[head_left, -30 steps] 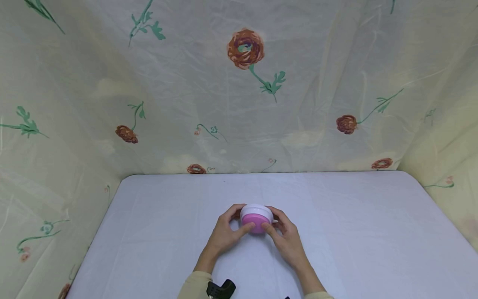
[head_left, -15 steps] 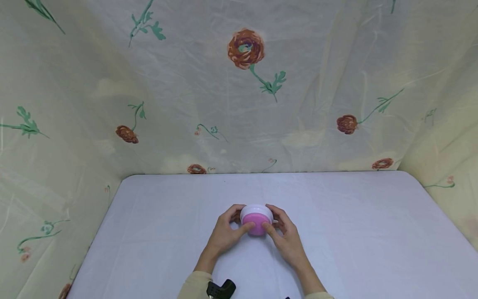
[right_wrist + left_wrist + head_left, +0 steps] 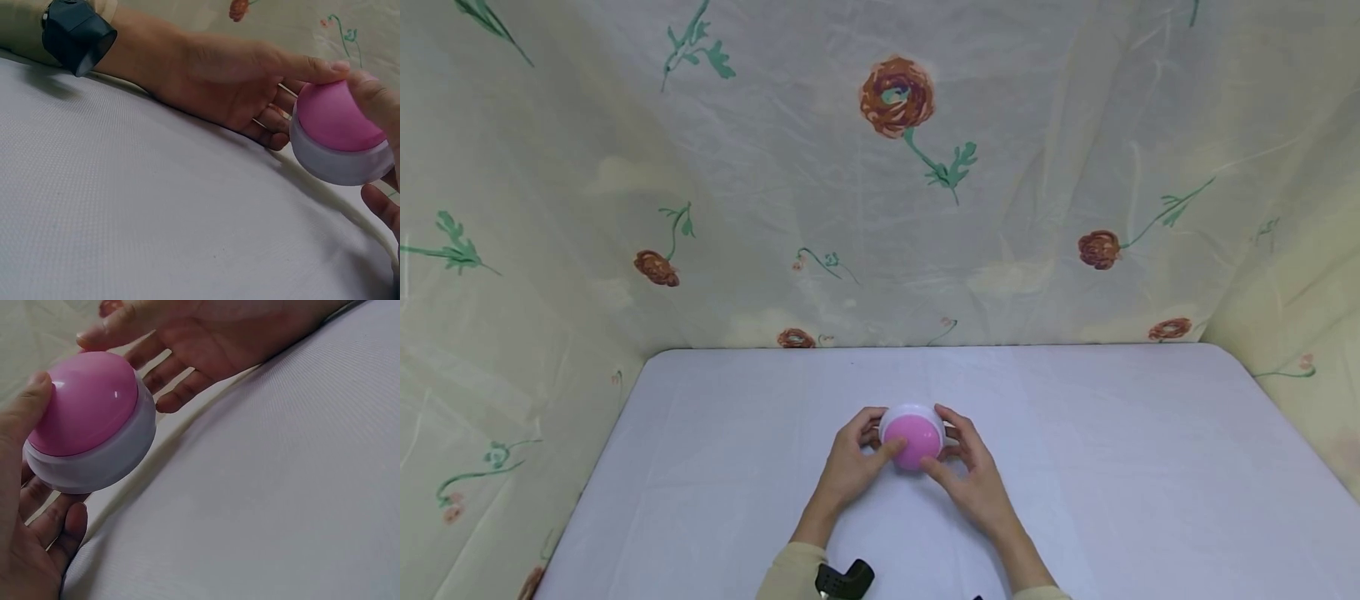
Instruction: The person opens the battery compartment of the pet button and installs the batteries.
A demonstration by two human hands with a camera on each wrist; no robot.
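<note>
A round white case with a glossy pink domed face (image 3: 913, 442) is held between both hands above the table. My left hand (image 3: 852, 467) holds its left side, with the thumb on the pink dome and the fingers curled behind the white rim (image 3: 100, 469). On the other side, my right hand (image 3: 973, 475) has its thumb at the dome's lower edge and its fingers around the right of the rim. In the right wrist view the right thumb (image 3: 375, 97) lies against the pink face (image 3: 337, 119). The back of the case is hidden.
A white cloth covers the table (image 3: 722, 450). Pale flower-printed curtains (image 3: 760, 167) enclose it at the back and both sides. A black device (image 3: 846, 579) is strapped at the left wrist.
The case has tilted so more of its pink dome faces up toward the head camera, and it has shifted slightly left. The right thumb has slid lower along the dome's edge.
</note>
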